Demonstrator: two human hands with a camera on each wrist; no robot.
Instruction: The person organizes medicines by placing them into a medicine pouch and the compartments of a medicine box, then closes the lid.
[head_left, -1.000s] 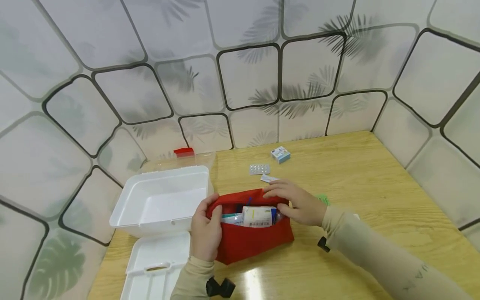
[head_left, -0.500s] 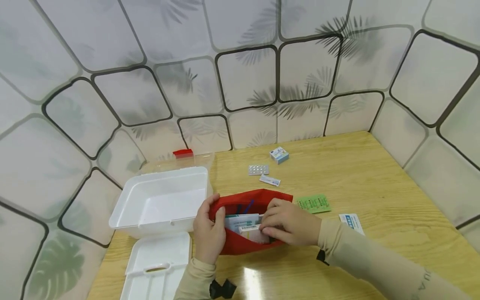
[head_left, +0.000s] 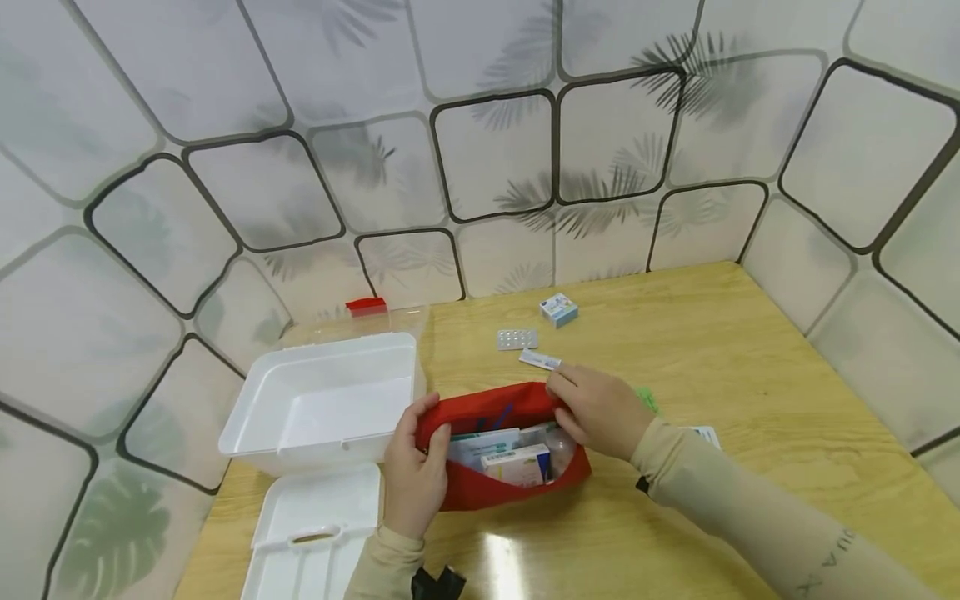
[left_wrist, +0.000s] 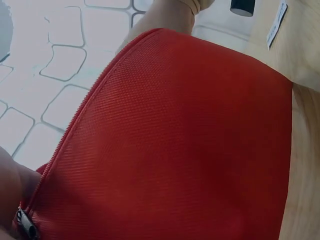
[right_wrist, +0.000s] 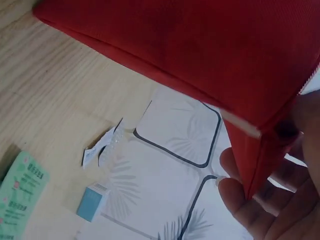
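Observation:
A red zippered pouch (head_left: pixel 480 493) is held gaping open above the table. My left hand (head_left: pixel 417 471) grips its left end, thumb at the front of the opening. At the right end, my right hand (head_left: pixel 603 410) pinches the pouch's back rim; the right wrist view shows those fingers (right_wrist: pixel 235 197) around a red corner. Inside the pouch lie a small white medicine box (head_left: pixel 517 465), a flat white-and-teal packet (head_left: pixel 480 445) and a clear rounded item (head_left: pixel 560 450). In the left wrist view the pouch's front and a black zipper pull (left_wrist: pixel 27 225) show.
A white bin (head_left: pixel 322 392) with a clear lid behind it stands left, a white tray (head_left: pixel 315 533) before it. Further back lie a blister pack (head_left: pixel 517 339), a thin white packet (head_left: pixel 540 359) and a small blue-white box (head_left: pixel 559 309). A green sheet (right_wrist: pixel 20 195) lies right.
My right hand first reached down into the pouch at the white box, then came back up to the right rim. The box now sits lower inside. My left hand kept its grip.

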